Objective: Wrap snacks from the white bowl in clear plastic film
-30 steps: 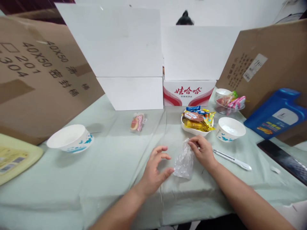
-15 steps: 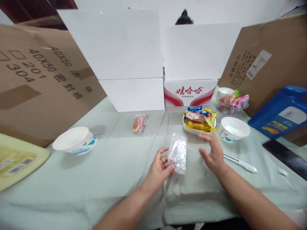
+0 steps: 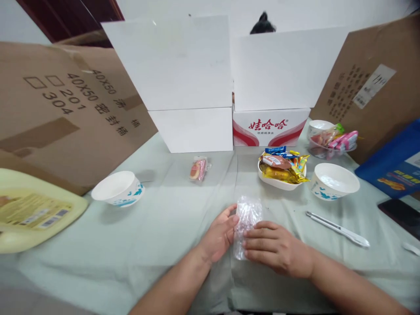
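A small clear bubble wrap pouch (image 3: 248,212) lies between my two hands over the table's front middle. My left hand (image 3: 220,234) is closed on its left edge, thumb on the upper face and the other fingers partly hidden behind it. Across its lower right part my right hand (image 3: 278,249) lies palm down, with fingers stretched and touching the plastic; its thumb is hidden. Beyond the pouch stands a white dish (image 3: 282,183) heaped with wrapped snacks (image 3: 284,165). A white utility knife (image 3: 337,228) rests to the right of my right hand.
A packaged snack (image 3: 198,169) lies farther back. Paper bowls stand left (image 3: 118,188) and right (image 3: 334,181). Behind the right bowl is a clear bowl (image 3: 328,151) of sweets. Cartons (image 3: 190,129) wall the back. A yellow jug (image 3: 36,212), blue jug (image 3: 392,159) and phone (image 3: 402,214) flank the table.
My right hand has come left and down from open air onto the bubble wrap pouch. My left hand keeps its hold. The whole view has shifted slightly.
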`<action>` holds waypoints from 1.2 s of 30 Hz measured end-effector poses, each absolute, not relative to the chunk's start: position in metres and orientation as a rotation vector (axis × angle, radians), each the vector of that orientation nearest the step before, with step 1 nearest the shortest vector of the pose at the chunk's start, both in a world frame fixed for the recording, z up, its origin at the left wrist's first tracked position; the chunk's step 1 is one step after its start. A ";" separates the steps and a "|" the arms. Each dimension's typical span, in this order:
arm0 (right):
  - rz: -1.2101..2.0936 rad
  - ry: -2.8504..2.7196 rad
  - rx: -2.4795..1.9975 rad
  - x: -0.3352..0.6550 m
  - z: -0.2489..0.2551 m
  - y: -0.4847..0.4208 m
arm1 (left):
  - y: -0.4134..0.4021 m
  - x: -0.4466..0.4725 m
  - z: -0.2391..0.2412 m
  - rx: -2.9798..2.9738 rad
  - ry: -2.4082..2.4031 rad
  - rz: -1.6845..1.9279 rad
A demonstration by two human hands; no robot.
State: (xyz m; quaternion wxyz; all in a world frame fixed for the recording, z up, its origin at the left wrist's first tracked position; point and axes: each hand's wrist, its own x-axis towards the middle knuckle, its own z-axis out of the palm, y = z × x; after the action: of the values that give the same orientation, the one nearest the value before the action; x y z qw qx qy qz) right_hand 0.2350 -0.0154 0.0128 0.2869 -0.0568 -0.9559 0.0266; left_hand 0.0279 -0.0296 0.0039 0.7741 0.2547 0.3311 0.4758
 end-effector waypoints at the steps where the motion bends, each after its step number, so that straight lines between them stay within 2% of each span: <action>1: 0.124 -2.575 -0.116 0.233 0.013 -0.018 | -0.029 0.028 0.003 0.565 0.722 1.045; 8: 0.444 -2.391 -0.227 0.224 0.004 -0.026 | -0.029 0.031 -0.004 0.600 0.849 1.125; 18: 0.319 -2.035 -0.865 0.225 -0.005 -0.021 | -0.037 0.039 -0.004 0.782 0.845 1.061; 25: 0.758 -1.945 -0.894 0.226 -0.011 -0.018 | -0.037 0.039 -0.005 0.865 0.848 1.021; 36: 0.829 -1.820 -0.929 0.228 -0.012 -0.015 | -0.039 0.035 -0.011 0.915 0.729 1.062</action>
State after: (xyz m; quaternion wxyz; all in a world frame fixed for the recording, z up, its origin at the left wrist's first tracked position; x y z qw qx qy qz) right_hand 0.2282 -0.0147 -0.0115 0.4510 -0.3760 -0.7366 0.3356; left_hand 0.0348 -0.0391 -0.0107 0.7037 0.4114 0.3278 0.4776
